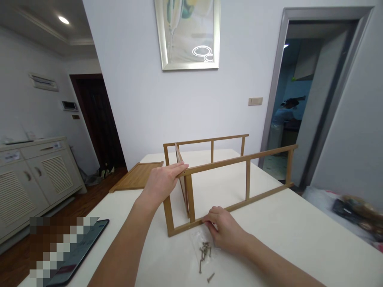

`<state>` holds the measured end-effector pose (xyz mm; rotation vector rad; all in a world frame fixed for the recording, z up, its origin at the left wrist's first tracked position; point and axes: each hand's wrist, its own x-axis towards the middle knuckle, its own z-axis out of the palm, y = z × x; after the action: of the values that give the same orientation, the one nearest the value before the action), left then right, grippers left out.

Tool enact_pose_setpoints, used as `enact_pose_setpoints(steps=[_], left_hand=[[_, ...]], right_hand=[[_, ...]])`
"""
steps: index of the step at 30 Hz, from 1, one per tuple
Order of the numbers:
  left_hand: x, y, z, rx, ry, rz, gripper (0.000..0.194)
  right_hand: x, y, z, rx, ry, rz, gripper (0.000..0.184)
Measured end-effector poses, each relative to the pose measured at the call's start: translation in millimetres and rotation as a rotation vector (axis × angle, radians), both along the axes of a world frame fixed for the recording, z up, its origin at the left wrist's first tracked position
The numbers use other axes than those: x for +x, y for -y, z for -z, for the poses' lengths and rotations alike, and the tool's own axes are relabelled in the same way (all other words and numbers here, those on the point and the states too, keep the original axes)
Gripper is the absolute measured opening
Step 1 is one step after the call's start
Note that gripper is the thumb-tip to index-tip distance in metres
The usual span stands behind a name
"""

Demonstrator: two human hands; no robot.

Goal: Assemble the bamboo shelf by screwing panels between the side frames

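A light-brown wooden frame (247, 179) stands on its side on the white table, with two ladder-like sides joined by a crosspiece panel (183, 187) near the left end. My left hand (163, 181) grips the near side's top rail at its left corner, fingers laid straight over it; the thumb is hidden. Down at the bottom rail, my right hand (224, 229) is closed, thumb and fingertips pinched against the wood. What it pinches, if anything, is hidden. Just left of that hand, several screws (205, 250) lie on a clear plastic bag (196, 239). One loose screw (211, 278) lies nearer me.
A slatted wooden panel (137, 175) lies on the table (269, 239) at the left. A phone (80, 255) rests by the left edge. Bagged items (353, 211) sit beyond the right edge. Through the doorway, a person (283, 117) stands in another room.
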<state>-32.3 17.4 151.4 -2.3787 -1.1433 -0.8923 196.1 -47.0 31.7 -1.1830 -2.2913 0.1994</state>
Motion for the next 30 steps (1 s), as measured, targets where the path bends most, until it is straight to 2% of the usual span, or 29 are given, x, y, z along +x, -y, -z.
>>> enact_pose_setpoints(steps=[4, 6, 11, 14, 16, 18, 22, 25, 28, 30], left_hand=[[0, 1, -0.1, 0.035, 0.003, 0.005, 0.048], [0, 1, 0.0, 0.051, -0.006, 0.003, 0.047], [-1, 0, 1.0, 0.047, -0.003, -0.01, 0.044], [-1, 0, 1.5, 0.03, 0.011, -0.009, 0.044], [-1, 0, 1.6, 0.025, 0.021, -0.006, 0.044], [-1, -1, 1.4, 0.021, 0.03, -0.006, 0.045], [0, 0, 0.5, 0.023, 0.023, -0.008, 0.047], [0, 0, 0.2, 0.035, 0.005, -0.006, 0.046], [0, 0, 0.6, 0.04, 0.001, -0.007, 0.047], [-1, -1, 1.3, 0.04, 0.007, -0.004, 0.047]], right_hand=[[5, 1, -5.6, -0.052, -0.008, -0.043, 0.024], [7, 3, -12.7, -0.135, -0.018, -0.084, 0.024], [16, 10, -38.1, -0.625, 0.037, -0.288, 0.011], [15, 15, -44.6, -0.788, 0.145, -0.431, 0.024], [12, 17, -42.0, -0.829, 0.241, -0.448, 0.027], [8, 18, -35.6, -0.865, 0.311, -0.398, 0.023], [7, 17, -24.1, -0.892, 0.316, -0.331, 0.017], [9, 15, -24.4, -0.894, 0.239, -0.385, 0.024], [9, 13, -28.6, -0.895, 0.066, -0.461, 0.033], [6, 11, -28.0, -0.861, -0.092, -0.422, 0.034]])
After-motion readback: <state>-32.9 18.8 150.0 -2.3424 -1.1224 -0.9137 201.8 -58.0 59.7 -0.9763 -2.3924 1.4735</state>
